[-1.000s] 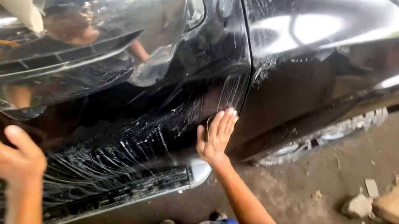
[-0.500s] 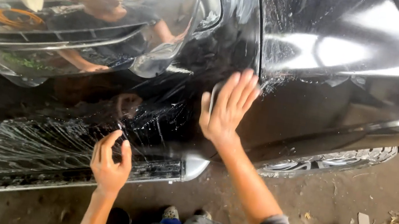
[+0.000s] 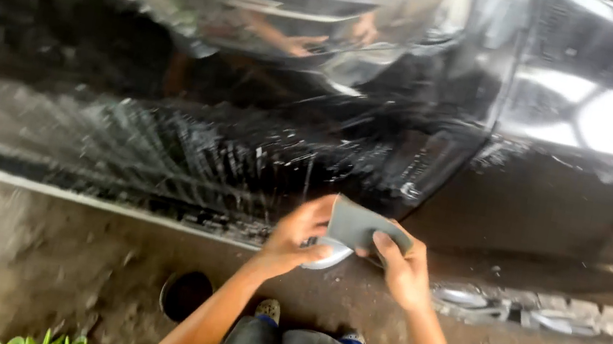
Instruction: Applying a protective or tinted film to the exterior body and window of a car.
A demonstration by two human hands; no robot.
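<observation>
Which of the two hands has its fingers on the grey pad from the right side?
The right hand: its fingers lie on the right part of the grey pad. The left hand holds the pad at its left edge, beside the black car body.

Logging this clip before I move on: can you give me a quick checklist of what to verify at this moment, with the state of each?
1. Both hands on the grey pad: ok. The left hand and right hand both grip the grey sanding pad.
2. Pad against the black car panel: cannot tell; it sits at the panel's lower edge, contact unclear.
3. Panel wet: ok, white streaks cover it.
4. Dark bowl within reach on the ground: ok, beside the left forearm.
5. Picture sharp enough to judge the finish: not ok, blurred.
</observation>
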